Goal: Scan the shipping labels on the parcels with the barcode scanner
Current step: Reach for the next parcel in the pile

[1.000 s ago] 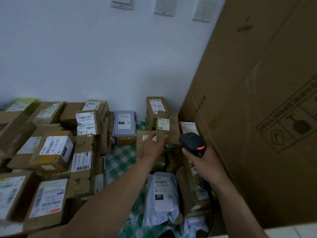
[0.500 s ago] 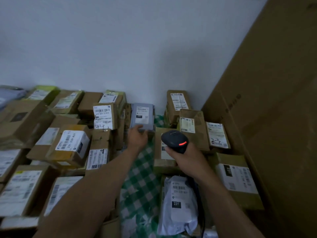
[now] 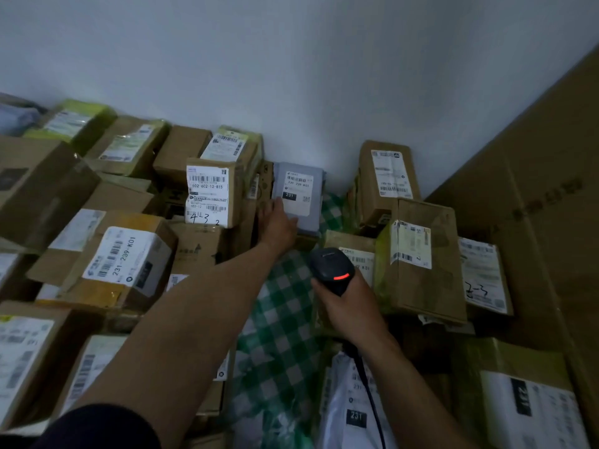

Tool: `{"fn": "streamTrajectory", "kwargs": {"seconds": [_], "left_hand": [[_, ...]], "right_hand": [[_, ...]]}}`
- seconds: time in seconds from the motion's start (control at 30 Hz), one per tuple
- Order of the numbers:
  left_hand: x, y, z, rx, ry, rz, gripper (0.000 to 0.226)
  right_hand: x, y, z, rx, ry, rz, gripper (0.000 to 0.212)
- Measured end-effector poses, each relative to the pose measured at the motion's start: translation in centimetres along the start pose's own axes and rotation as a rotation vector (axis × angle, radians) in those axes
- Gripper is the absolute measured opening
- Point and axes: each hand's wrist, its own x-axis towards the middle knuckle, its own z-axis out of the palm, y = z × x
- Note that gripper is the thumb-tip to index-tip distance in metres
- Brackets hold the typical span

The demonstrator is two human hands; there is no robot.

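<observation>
A flat grey parcel (image 3: pixel 299 192) with a white shipping label leans against the wall at the back, between two heaps of boxes. My left hand (image 3: pixel 278 223) reaches forward and holds its lower left corner. My right hand (image 3: pixel 348 307) grips a black barcode scanner (image 3: pixel 331 270) by the handle; a red light glows on the scanner's back, and its head points toward the grey parcel. A cable (image 3: pixel 369 390) runs down from the handle. Several labelled cardboard parcels lie on both sides.
A green checked cloth (image 3: pixel 282 319) shows in the gap between the heaps. Brown boxes (image 3: pixel 126 264) crowd the left; more boxes (image 3: pixel 418 254) and a white poly bag (image 3: pixel 353 403) lie on the right. A large cardboard sheet (image 3: pixel 547 196) stands at the right, the wall behind.
My left hand left the brown box on the right and moved left onto the grey parcel. The scanner swung left with it, and my view dropped and shifted left.
</observation>
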Motion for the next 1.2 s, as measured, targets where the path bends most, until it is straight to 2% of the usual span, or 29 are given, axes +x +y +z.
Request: {"fn": "streamTrajectory", "kwargs": {"seconds": [0.2, 0.27, 0.4, 0.57, 0.63, 0.7, 0.8, 0.9, 1.1, 1.2], "left_hand": [[1.1, 0.5, 0.9, 0.217, -0.003, -0.068, 0.081], [1.3, 0.6, 0.7, 0.225, -0.011, -0.092, 0.071], [1.0, 0.0, 0.6, 0.111, 0.028, -0.096, 0.036], [0.2, -0.2, -0.2, 0.204, 0.050, -0.097, 0.013], [-0.4, -0.2, -0.4, 0.189, 0.111, -0.025, 0.011], [-1.0, 0.0, -0.5, 0.119, 0.177, 0.056, 0.011], [-2.3, 1.0, -1.1, -0.145, 0.221, 0.078, 0.005], [-4.4, 1.6, -2.3, -0.387, 0.258, 0.103, 0.012], [-11.6, 3.1, -6.3, -0.532, 0.411, 0.247, 0.009], [-17.2, 3.4, -7.3, -0.588, 0.507, 0.234, 0.009]], "right_hand": [[1.3, 0.7, -0.6, 0.009, 0.019, 0.033, 0.055], [1.4, 0.8, -0.8, 0.009, 0.021, 0.047, 0.052], [1.2, 0.8, -0.8, 0.022, 0.007, 0.042, 0.051], [0.8, 0.6, -0.6, 0.021, -0.009, 0.031, 0.052], [0.4, 0.4, -0.7, 0.013, -0.008, 0.022, 0.052], [0.2, 0.3, -0.8, 0.009, -0.013, 0.015, 0.051], [-0.3, -0.1, -1.1, 0.027, -0.026, 0.009, 0.049], [-1.1, -0.4, -1.4, 0.074, -0.016, -0.021, 0.053], [-3.0, -2.0, -3.0, 0.227, 0.042, -0.062, 0.044], [-4.9, -3.5, -3.5, 0.291, 0.088, -0.126, 0.025]]}}
